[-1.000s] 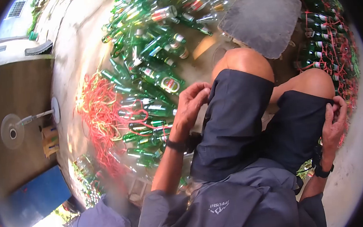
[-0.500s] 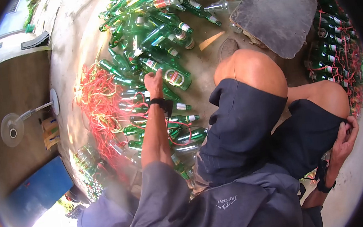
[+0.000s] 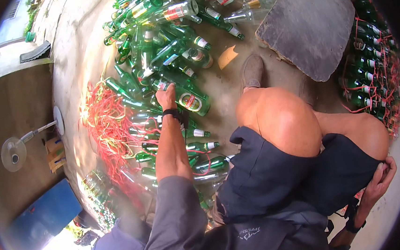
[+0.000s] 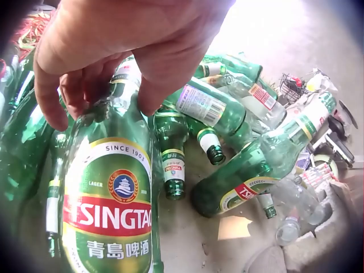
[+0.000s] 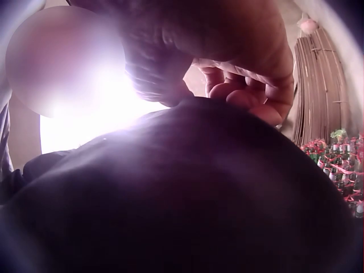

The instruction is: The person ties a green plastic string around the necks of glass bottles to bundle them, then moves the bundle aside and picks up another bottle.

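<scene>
My left hand reaches into the pile of green bottles. In the left wrist view that hand has its thumb and fingers around the neck of a green bottle with a red and white label, whose base points toward me. The same bottle lies slanted in the head view. My right hand rests beside the right knee, on the dark shorts. From the right wrist view, the right hand lies on dark cloth with its fingers loosely bent, holding nothing.
Red and yellow strings lie left of the bottles. A dark slab stands beyond the knees. Bottles bound with red string stand at the right. A fan and a blue panel are at the left. A shoe is on the floor.
My left hand has moved from beside the knee to the bottles and taken a bottle's neck. The right hand has stayed by the right knee. The view has shifted slightly.
</scene>
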`<state>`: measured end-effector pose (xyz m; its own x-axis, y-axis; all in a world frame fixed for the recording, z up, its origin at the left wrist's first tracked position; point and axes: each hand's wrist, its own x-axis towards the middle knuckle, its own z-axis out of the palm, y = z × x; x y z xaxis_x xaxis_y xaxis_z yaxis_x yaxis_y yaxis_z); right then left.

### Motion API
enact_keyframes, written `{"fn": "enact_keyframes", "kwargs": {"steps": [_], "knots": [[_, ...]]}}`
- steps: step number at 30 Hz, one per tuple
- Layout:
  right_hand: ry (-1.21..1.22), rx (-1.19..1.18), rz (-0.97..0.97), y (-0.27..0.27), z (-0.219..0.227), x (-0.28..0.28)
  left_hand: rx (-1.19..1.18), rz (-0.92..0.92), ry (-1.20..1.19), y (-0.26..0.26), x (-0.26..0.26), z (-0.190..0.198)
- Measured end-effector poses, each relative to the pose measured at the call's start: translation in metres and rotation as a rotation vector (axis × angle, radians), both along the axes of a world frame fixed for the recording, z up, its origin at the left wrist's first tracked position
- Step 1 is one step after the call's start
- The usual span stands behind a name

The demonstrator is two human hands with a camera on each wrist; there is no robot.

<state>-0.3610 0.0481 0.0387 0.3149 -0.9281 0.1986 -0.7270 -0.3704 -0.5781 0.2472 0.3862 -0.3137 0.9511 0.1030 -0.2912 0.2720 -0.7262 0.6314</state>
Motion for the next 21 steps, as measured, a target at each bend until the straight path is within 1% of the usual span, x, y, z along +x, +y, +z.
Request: {"fn": "enact_keyframes", "kwargs": {"steps": [1, 3, 4, 5, 7, 9, 10, 11, 13, 15, 16, 17, 18, 19, 21], "knots": [[0.01, -0.001, 0.001, 0.0, 0.0, -0.001, 0.0, 0.0, 0.0, 0.001, -0.003, 0.001], [0.027, -0.02, 0.008, 0.002, 0.002, 0.005, -0.099, -0.037, 0.028, 0.003, -0.007, 0.003], [0.042, -0.04, 0.015, 0.003, 0.002, 0.008, -0.038, -0.062, -0.026, 0.002, -0.01, 0.003], [0.038, -0.041, 0.018, 0.001, 0.0, 0.006, -0.039, -0.059, -0.03, 0.003, -0.012, 0.002], [-0.029, 0.029, 0.012, -0.001, -0.005, 0.0, -0.047, -0.086, -0.155, 0.006, -0.02, -0.001], [-0.046, 0.02, 0.025, 0.0, -0.007, 0.002, -0.036, -0.072, -0.144, 0.003, -0.031, 0.012], [-0.063, 0.015, 0.038, 0.0, -0.008, 0.004, -0.059, -0.104, -0.216, 0.002, -0.035, 0.021], [-0.067, 0.017, 0.042, -0.001, -0.009, 0.004, -0.079, -0.135, -0.288, 0.003, -0.041, 0.031], [-0.08, 0.016, 0.067, -0.002, -0.01, 0.005, -0.125, -0.148, -0.315, 0.001, -0.055, 0.053], [-0.07, -0.006, 0.077, 0.0, -0.006, 0.014, -0.213, -0.202, -0.335, -0.001, -0.068, 0.079], [-0.049, 0.019, 0.084, 0.001, -0.003, 0.016, -0.21, -0.199, -0.338, -0.004, -0.077, 0.096], [-0.029, 0.042, 0.089, 0.001, -0.002, 0.02, -0.267, -0.238, -0.315, -0.008, -0.086, 0.116], [-0.054, 0.028, 0.1, 0.002, -0.002, 0.026, -0.325, -0.277, -0.293, -0.013, -0.094, 0.135], [-0.058, 0.025, 0.103, 0.002, 0.0, 0.028, -0.326, -0.274, -0.298, -0.017, -0.104, 0.151], [0.044, 0.058, 0.156, -0.001, 0.008, 0.034, -0.372, -0.375, -0.289, -0.026, -0.119, 0.181]]}}
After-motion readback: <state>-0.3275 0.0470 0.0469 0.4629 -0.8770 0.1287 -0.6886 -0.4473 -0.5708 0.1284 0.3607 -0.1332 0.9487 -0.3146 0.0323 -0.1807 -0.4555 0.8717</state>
